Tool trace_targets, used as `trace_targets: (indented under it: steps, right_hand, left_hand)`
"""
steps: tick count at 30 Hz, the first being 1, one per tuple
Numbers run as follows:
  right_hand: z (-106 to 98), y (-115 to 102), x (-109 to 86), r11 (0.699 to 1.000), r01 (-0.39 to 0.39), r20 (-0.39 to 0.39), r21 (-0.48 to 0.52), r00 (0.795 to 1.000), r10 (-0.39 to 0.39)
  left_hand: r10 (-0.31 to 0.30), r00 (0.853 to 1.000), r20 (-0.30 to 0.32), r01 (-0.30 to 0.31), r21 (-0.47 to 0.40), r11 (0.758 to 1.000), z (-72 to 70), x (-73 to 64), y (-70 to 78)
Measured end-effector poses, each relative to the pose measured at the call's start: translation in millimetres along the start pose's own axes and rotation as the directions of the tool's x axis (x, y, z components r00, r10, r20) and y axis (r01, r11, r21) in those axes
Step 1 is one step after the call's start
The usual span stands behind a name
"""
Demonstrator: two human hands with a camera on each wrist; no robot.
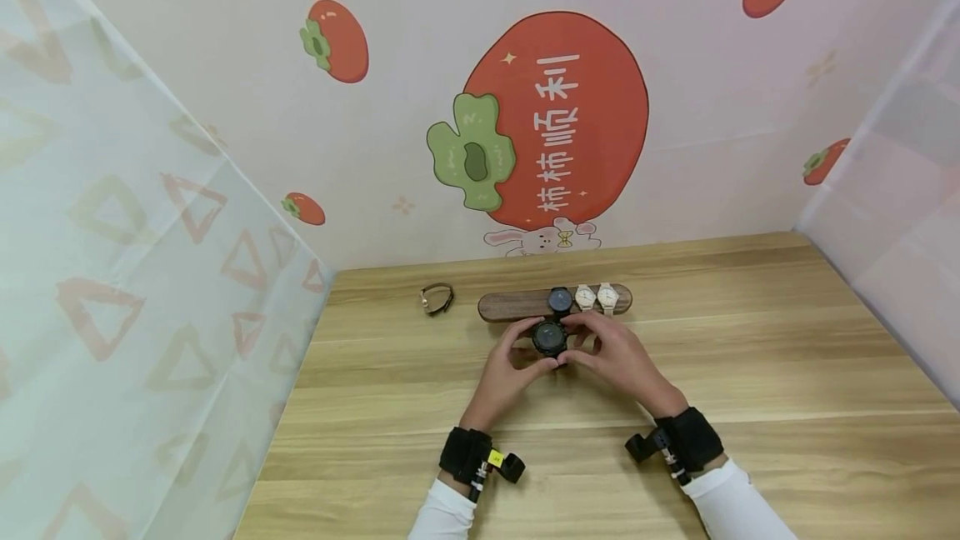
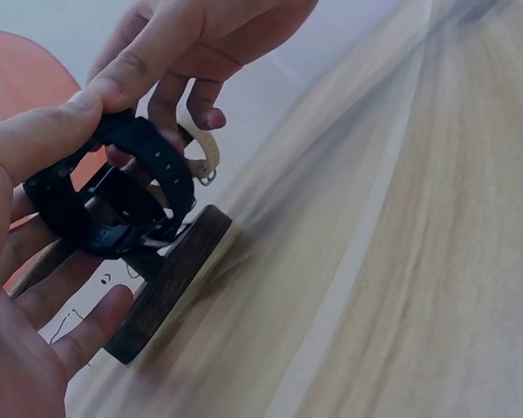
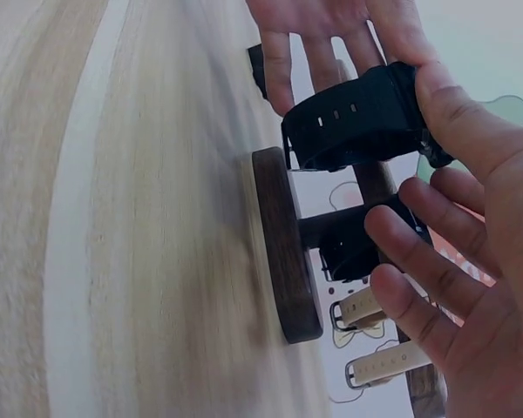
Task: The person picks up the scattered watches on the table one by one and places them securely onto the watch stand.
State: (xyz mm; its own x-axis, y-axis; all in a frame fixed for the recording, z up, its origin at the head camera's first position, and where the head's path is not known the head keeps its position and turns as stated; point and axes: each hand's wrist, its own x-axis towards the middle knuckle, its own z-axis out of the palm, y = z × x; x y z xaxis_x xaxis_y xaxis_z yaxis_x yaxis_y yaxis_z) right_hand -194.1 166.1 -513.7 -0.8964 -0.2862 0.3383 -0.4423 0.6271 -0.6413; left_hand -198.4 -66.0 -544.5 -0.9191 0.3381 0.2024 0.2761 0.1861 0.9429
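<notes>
A black wristwatch (image 1: 550,338) with a round dark dial is held between both hands, in front of the wooden watch stand (image 1: 517,305). My left hand (image 1: 504,369) pinches it from the left, thumb along the near edge. From the other side my right hand (image 1: 618,357) pinches it between thumb and fingers. In the right wrist view its black strap (image 3: 357,113) forms a loop, apart from the stand's dark base (image 3: 283,252). On the stand's bar hang a dark-dialled watch (image 1: 559,300) and two pale watches, one (image 1: 585,297) beside the other (image 1: 607,297).
A small watch with a dark strap (image 1: 437,298) lies on the wooden table (image 1: 375,407), left of the stand. Behind the table rises a wall sheet (image 1: 390,123) printed with persimmons, and another patterned sheet (image 1: 180,273) borders the left side.
</notes>
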Motion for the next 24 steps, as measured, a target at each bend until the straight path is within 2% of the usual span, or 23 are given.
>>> trace_targets:
  steps: [4,11,15,24]
  right_hand:
    - [0.2,1.0,0.1,1.0,0.024,0.014,0.012,1.0,-0.024]
    - [-0.2,5.0,-1.3,0.992,0.078,0.067,0.099,0.994,-0.085]
    - [-0.4,6.4,-2.6,0.988,0.087,0.105,0.126,0.989,-0.1]
    - [-2.9,4.4,-3.4,0.986,0.109,0.087,0.128,0.989,-0.121]
  left_hand:
    - [-0.009,1.0,0.006,0.009,0.014,1.0,-2.1,-1.3,0.3]
    - [0.037,0.997,0.061,-0.038,0.028,0.999,-3.0,-0.1,-2.2]
    - [0.041,0.996,0.081,-0.044,0.043,0.998,-3.0,-0.3,-1.7]
    - [0.04,0.993,0.113,-0.043,0.026,0.999,-3.3,-0.2,-0.2]
